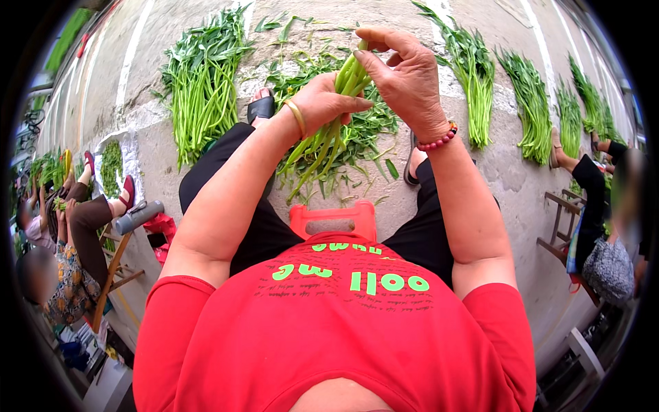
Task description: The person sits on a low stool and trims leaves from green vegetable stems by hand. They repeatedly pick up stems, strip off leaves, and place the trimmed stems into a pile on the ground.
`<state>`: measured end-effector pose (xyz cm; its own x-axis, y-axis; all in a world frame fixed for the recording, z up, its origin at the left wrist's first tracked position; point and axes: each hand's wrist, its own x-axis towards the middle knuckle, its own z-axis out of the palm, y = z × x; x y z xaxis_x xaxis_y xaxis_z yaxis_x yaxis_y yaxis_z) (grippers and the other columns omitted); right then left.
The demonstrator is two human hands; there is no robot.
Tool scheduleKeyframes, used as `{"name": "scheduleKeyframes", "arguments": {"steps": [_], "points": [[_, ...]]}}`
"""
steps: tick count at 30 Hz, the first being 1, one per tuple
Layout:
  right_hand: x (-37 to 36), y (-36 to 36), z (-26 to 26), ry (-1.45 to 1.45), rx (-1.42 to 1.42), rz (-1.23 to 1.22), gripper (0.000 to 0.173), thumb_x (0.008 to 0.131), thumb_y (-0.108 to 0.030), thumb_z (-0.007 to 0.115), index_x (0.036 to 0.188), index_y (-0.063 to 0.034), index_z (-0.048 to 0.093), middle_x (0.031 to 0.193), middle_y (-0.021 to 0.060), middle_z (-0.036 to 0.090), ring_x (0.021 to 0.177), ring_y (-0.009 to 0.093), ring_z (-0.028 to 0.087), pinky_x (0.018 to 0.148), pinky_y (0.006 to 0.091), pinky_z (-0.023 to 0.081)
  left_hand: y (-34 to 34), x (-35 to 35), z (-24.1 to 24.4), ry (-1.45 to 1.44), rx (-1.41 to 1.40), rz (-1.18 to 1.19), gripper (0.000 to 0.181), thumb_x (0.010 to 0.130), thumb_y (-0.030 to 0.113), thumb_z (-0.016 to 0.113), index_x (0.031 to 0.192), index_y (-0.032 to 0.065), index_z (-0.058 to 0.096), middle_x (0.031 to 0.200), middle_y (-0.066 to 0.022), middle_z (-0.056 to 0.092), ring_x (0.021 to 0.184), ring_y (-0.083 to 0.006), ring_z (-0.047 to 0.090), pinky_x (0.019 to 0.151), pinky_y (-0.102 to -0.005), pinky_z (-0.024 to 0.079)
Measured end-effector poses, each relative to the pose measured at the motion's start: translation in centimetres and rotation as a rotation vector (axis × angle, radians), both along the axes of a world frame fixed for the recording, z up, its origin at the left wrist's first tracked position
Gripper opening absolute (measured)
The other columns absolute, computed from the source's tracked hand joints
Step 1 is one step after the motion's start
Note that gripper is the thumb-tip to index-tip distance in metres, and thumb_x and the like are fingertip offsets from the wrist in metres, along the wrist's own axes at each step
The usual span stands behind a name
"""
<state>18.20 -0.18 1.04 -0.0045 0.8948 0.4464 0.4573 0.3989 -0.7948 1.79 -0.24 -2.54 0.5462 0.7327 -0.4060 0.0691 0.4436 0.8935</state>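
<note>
My left hand (327, 100), with a gold bangle at its wrist, is wrapped around a small bunch of green leafy-vegetable stems (352, 78), which look like water spinach. The thick ends point up and away from me, and the thinner parts hang down below the fist. Above it, my right hand (404, 72), wearing a red bead bracelet, pinches the end of one stem between thumb and forefinger. Beneath both hands a loose heap of leaves and trimmings (368, 131) lies on the concrete between my feet.
A large bundle of long greens (203, 92) lies to the left, and another bundle (473, 87) to the right. A red plastic stool (334, 213) shows between my legs. Other people sit at both sides; a grey bottle (139, 216) is near the left one.
</note>
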Motion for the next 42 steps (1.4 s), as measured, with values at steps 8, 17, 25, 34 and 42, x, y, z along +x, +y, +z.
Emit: {"name": "scheduleKeyframes", "arguments": {"steps": [8, 17, 25, 34, 42], "points": [[-0.6, -0.6, 0.4, -0.011, -0.122, -0.044, 0.019, 0.074, -0.014, 0.075, 0.09, -0.0054, 0.069, 0.079, 0.0057, 0.068, 0.065, 0.017, 0.063, 0.063, 0.0292, 0.052, -0.1, 0.0, 0.2, 0.025, 0.042, 0.024, 0.028, 0.076, 0.022, 0.082, 0.087, 0.0079, 0.06, 0.07, 0.0024, 0.057, 0.055, -0.0079, 0.053, 0.051, -0.0229, 0.043], [-1.0, -0.2, -1.4, -0.069, -0.061, 0.015, 0.034, 0.075, -0.029, 0.078, 0.098, -0.0054, 0.069, 0.089, 0.008, 0.067, 0.072, 0.019, 0.065, 0.064, 0.0307, 0.053, 0.1, -0.8, -1.0, 0.016, 0.039, 0.053, 0.031, 0.084, 0.037, 0.075, 0.086, 0.0085, 0.061, 0.062, 0.0027, 0.053, 0.049, -0.0081, 0.052, 0.046, -0.0227, 0.04], [-1.7, -2.3, -2.8, 0.041, -0.568, 0.363, 0.09, 0.067, -0.054, 0.082, 0.132, -0.0011, 0.05, 0.118, 0.0164, 0.06, 0.114, 0.022, 0.057, 0.097, 0.0366, 0.046, 2.6, -1.8, 1.3, -0.371, -0.059, 0.375, 0.03, 0.089, 0.037, 0.069, 0.087, 0.0084, 0.059, 0.067, 0.0005, 0.056, 0.057, -0.0109, 0.057, 0.055, -0.0252, 0.049], [-4.5, -3.9, -3.9, 0.448, -0.849, 0.435, 0.023, 0.082, -0.024, 0.073, 0.081, -0.0019, 0.066, 0.068, 0.0016, 0.062, 0.064, 0.009, 0.059, 0.058, 0.0263, 0.047, 2.9, -3.4, 2.1, -0.576, -0.16, 0.289, 0.066, 0.086, 0.061, 0.058, 0.115, 0.0019, 0.056, 0.094, -0.0121, 0.067, 0.09, -0.0257, 0.066, 0.087, -0.0417, 0.053], [-4.9, -4.5, -6.2, 0.2, -0.83, 0.352, 0.033, 0.082, -0.027, 0.072, 0.099, 0.0007, 0.066, 0.091, 0.011, 0.069, 0.083, 0.022, 0.066, 0.078, 0.0357, 0.051, 0.5, -2.1, 1.4, -0.241, -0.125, 0.365, 0.032, 0.087, 0.02, 0.071, 0.111, 0.0014, 0.059, 0.087, -0.0098, 0.068, 0.084, -0.0208, 0.067, 0.076, -0.0334, 0.054]]}}
